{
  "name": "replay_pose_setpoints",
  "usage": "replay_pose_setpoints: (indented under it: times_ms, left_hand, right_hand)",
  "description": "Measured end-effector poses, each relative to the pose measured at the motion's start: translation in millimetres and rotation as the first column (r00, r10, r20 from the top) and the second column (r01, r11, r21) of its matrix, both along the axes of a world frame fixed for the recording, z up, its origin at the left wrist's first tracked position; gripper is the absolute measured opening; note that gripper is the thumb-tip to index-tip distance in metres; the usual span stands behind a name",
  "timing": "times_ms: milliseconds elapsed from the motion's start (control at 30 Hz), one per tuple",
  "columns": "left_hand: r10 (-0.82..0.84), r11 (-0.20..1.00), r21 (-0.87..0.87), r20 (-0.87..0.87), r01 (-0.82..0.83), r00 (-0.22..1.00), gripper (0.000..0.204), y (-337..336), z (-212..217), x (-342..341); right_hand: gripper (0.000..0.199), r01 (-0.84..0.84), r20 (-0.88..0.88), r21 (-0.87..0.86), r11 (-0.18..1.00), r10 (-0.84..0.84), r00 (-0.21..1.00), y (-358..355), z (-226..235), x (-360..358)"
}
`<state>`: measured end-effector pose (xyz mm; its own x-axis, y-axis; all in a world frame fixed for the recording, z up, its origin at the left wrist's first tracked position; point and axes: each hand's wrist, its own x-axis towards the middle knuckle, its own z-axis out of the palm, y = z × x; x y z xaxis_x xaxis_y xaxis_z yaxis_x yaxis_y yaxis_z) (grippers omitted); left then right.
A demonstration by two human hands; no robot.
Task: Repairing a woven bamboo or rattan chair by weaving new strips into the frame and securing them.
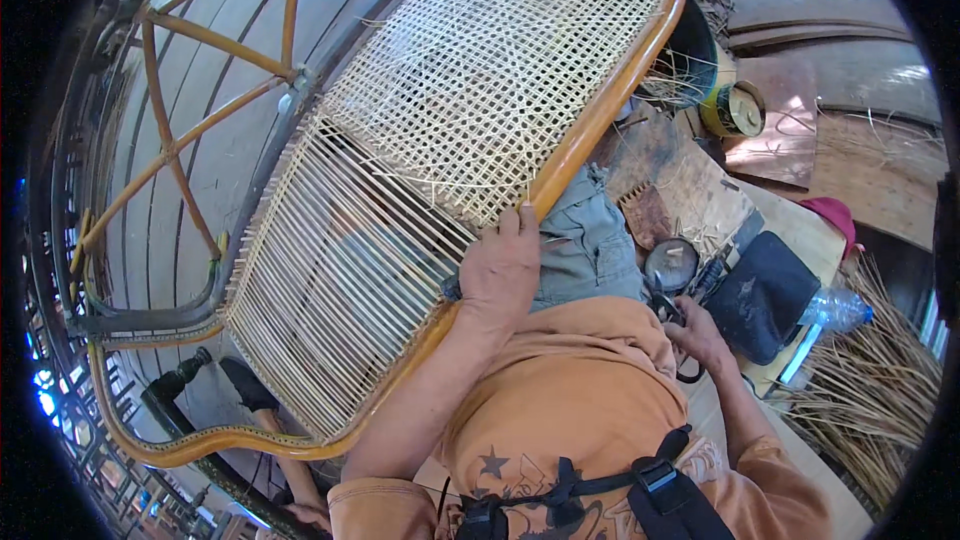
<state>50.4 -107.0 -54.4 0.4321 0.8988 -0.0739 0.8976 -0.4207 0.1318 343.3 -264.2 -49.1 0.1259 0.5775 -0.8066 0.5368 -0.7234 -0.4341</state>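
Grey planks (245, 5) spread behind a curved rattan frame (590, 135) that slants across the person's lap. Its honey-brown rim is glossy; pale cane webbing (480, 80) makes a fine open lattice over the upper part, some loose ends straying, while the lower part shows parallel strands (325, 285) with gaps between. Near that boundary, the left hand (500, 262) grips the rim. The right hand (700, 335) is closed around a black-handled tool (672, 312), partly hidden, beside a black pouch (762, 298).
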Motion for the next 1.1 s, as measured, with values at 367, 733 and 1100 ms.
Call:
replay_pose_setpoints:
  times_ms: [367,733,1100]
  left_hand:
    - [0.666,0.699,-0.631,0.401,-0.338,0.629,0.023,18.7,17.3,-2.8]
    - [0.641,0.712,-0.629,0.400,-0.313,0.655,0.031,24.5,9.1,-7.8]
    - [0.762,0.544,-0.788,0.321,-0.288,0.562,0.035,45.8,-8.5,-10.0]
  right_hand:
    - [0.019,-0.356,0.361,0.157,0.921,0.282,0.889,20.9,46.1,11.7]
    - [0.024,-0.203,0.396,0.283,0.937,0.079,0.915,33.9,70.5,16.2]
    - [0.043,0.160,-0.412,0.121,0.980,-0.097,0.906,40.1,85.2,-10.3]
